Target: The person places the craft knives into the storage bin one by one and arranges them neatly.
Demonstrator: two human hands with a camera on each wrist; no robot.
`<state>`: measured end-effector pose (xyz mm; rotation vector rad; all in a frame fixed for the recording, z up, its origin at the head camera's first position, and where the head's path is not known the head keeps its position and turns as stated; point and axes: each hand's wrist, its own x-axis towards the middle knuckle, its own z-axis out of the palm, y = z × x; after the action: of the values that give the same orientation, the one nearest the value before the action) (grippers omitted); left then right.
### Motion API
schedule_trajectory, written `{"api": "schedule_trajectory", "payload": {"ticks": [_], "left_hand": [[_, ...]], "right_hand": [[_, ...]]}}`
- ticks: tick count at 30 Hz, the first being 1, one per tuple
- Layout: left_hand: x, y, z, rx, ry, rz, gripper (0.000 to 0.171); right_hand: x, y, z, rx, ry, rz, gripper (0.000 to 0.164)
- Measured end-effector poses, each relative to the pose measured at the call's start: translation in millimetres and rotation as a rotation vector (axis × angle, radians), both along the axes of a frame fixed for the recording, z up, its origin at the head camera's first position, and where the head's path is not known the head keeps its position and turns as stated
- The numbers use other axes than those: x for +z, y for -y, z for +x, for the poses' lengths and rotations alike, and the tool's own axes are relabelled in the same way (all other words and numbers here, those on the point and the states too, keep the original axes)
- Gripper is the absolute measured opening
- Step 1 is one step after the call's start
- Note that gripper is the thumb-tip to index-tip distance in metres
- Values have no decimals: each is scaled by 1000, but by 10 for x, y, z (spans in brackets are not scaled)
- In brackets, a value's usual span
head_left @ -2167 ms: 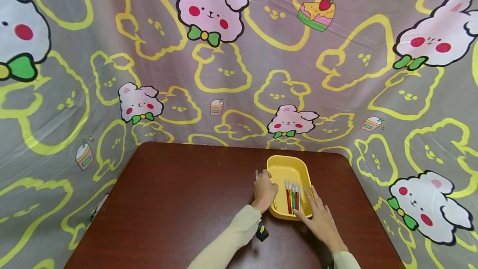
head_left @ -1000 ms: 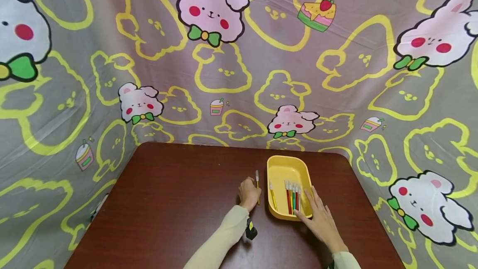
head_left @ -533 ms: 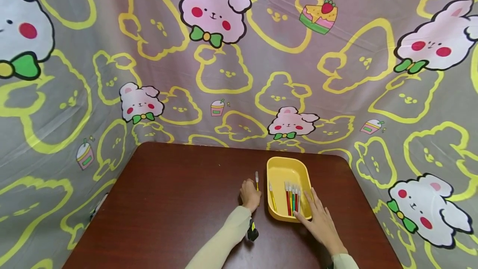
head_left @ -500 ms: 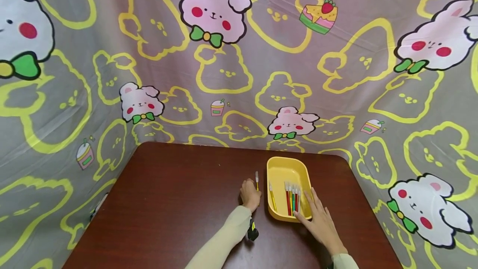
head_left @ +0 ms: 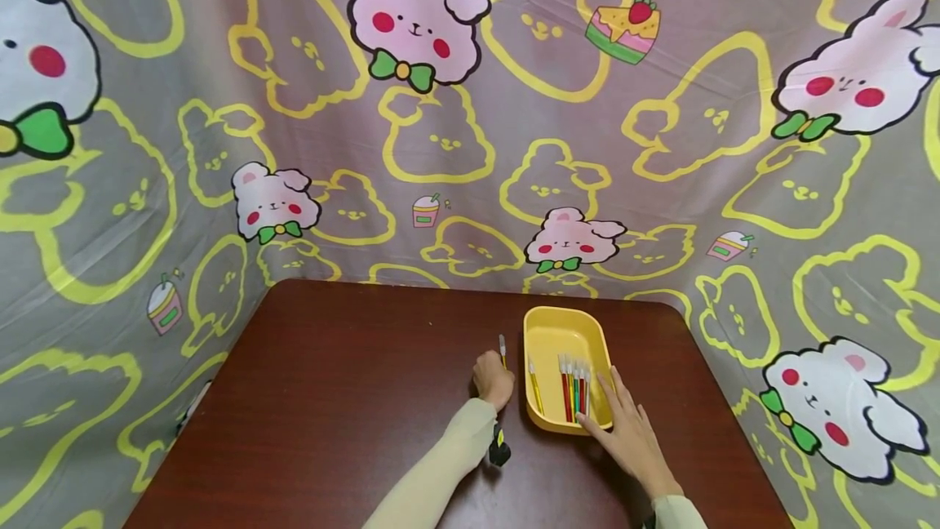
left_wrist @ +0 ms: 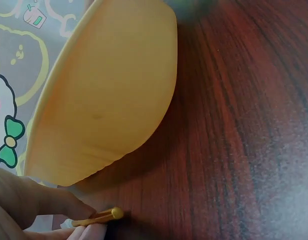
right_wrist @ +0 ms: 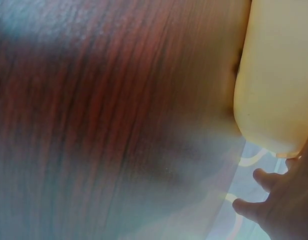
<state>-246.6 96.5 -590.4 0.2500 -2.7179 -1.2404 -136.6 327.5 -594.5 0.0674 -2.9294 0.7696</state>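
My left hand (head_left: pixel 494 380) is just left of the yellow tray (head_left: pixel 529 411), pinching a slim yellow pen (left_wrist: pixel 100 217) between thumb and fingers. In the head view the pale capped end of that pen points away, past my knuckles. My right hand (head_left: pixel 630 431) rests with spread, straight fingers at the tray's near right corner, thumb over the rim. Inside the tray a lone yellow pen (head_left: pixel 537 393) leans along the left side. Several red, yellow and green pens (head_left: pixel 570 390) with pale caps lie side by side toward the right of the tray.
The dark reddish wooden table (head_left: pixel 352 398) spreads to the left of the tray. A cartoon-print curtain (head_left: pixel 441 145) encloses its back and sides. A small black device (head_left: pixel 499 449) sits at the left wrist.
My left hand has withdrawn leftward from the tray, exposing the lone yellow pen inside it. It now pinches the pen beside the tray. My right hand has stayed put.
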Motion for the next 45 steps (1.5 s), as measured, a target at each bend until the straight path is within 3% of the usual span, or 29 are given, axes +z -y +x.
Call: {"api": "schedule_trajectory", "payload": {"ticks": [7,14,18,23,33,39,42,43,45], "left_hand": [[24,6,-2,-6,10,38,30],[6,39,-1,-30,5,93,15],[20,51,2,-38,8,114,23],[100,43,-3,-64,-3,165,37],[331,6,23,-68,23,208,36],[484,-28,48,-88,33,172,31],[504,-56,45,-106,60,199,31],[422,-79,14,-108,38,204,32],[415,-91,11,-114,39,214,32]], "right_hand": [[15,-1,-3,4,-4,2,89],[9,-4,4,4,-1,0,89],[5,-7,7,5,-4,4,89],[4,-12,-11,-2,-8,7,89],[-10,-5,-15,0,-2,10,90],[-7,-14,-17,1,2,6,90],[-8,-15,-17,0,2,5,90],[-9,-13,-16,0,2,6,90],[-10,-10,-13,-1,1,7,90]]}}
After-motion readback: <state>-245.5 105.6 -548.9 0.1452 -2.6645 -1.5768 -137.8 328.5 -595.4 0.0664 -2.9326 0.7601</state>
